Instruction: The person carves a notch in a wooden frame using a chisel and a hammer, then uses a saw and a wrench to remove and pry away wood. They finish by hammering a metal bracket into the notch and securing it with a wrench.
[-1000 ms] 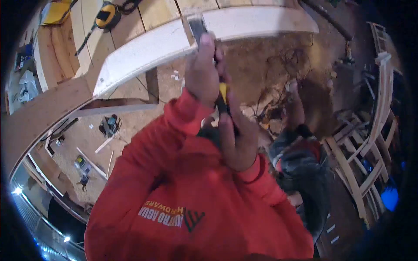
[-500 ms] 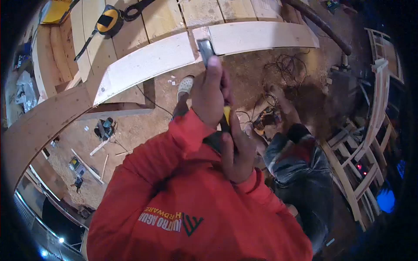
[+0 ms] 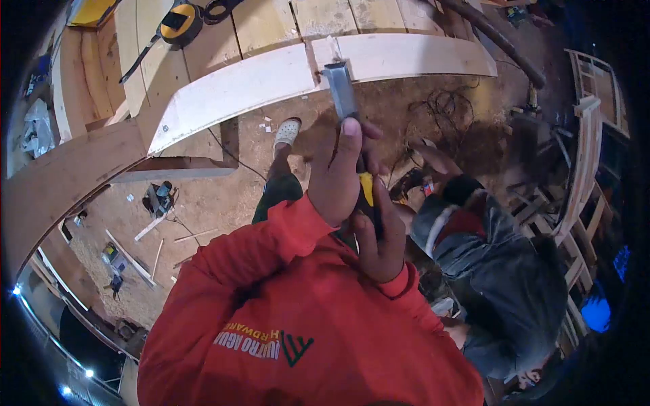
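Observation:
A wood chisel [image 3: 343, 91] with a wide steel blade and a yellow and black handle points away from me. My left hand [image 3: 337, 169] is closed around its blade end, the thumb lying along the metal. Lower down, my right hand [image 3: 381, 237] grips the handle, its fingers wrapped around the lower part. The chisel's tip sits at the near edge of a pale curved board [image 3: 237, 91], beside a narrow notch [image 3: 325, 51] cut across it. The palm side of my left hand is hidden.
A tape measure [image 3: 181, 24] rests on the planks [image 3: 264, 30] beyond the board. Another person [image 3: 487, 271] bends low at my right. Power tools [image 3: 160, 198] and wood strips lie on the dusty ground at left; a tangled cable [image 3: 443, 111] and wooden frames [image 3: 586, 169] are at right.
The chisel and both hands have shifted slightly right and toward me, and more of the blade shows. The person at right has leaned farther right and down.

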{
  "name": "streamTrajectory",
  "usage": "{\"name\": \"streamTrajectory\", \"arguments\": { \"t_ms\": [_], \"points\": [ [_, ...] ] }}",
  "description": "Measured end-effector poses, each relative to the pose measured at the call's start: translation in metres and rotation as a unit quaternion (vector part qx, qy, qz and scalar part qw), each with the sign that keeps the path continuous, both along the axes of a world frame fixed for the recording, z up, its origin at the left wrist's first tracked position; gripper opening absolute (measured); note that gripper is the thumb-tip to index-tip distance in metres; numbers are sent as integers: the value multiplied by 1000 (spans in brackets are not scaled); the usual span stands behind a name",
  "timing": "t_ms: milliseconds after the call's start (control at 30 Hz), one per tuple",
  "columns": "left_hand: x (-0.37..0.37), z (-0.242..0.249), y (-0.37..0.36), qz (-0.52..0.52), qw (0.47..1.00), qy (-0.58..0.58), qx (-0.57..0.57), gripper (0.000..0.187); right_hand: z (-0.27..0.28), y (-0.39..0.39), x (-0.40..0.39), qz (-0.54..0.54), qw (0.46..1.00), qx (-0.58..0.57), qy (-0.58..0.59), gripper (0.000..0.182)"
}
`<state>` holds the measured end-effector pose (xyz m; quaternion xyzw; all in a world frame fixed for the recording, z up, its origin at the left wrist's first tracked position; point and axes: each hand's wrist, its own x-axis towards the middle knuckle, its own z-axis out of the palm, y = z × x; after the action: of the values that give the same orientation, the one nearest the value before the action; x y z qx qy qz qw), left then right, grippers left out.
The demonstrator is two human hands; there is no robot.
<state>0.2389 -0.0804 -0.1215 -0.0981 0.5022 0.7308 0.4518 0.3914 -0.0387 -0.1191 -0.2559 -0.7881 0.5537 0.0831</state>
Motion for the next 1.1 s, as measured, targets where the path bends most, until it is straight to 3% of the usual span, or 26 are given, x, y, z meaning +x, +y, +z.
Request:
{"name": "streamTrajectory", "arguments": {
  "t_ms": [133,233,333,433,533,700,833,933,1100],
  "points": [
    [17,-22,-9,-6,998,61,29,47,-3,0,12,40,999,14,-3,59],
    [23,-14,-9,6,999,39,8,47,10,3,6,37,996,-82,-23,59],
    [25,-6,-8,28,998,-47,29,42,13,4,9,24,994,-103,-34,59],
    [23,-3,-1,14,1000,-8,0,47,16,1,8,11,992,-114,-59,59],
    [17,-14,5,55,999,-2,-1,46,28,5,-11,6,987,-119,-105,58],
    [16,-14,1,32,998,49,18,47,13,-4,-9,-1,998,-56,-9,57],
    [-3,-5,8,40,998,30,-33,47,16,5,-25,23,990,-104,-88,57],
    [20,-11,-3,22,999,20,18,48,10,2,-7,35,995,-59,-66,56],
    [-12,-10,9,50,996,61,-48,43,20,4,-25,40,992,-85,-85,57]
  ]
}}
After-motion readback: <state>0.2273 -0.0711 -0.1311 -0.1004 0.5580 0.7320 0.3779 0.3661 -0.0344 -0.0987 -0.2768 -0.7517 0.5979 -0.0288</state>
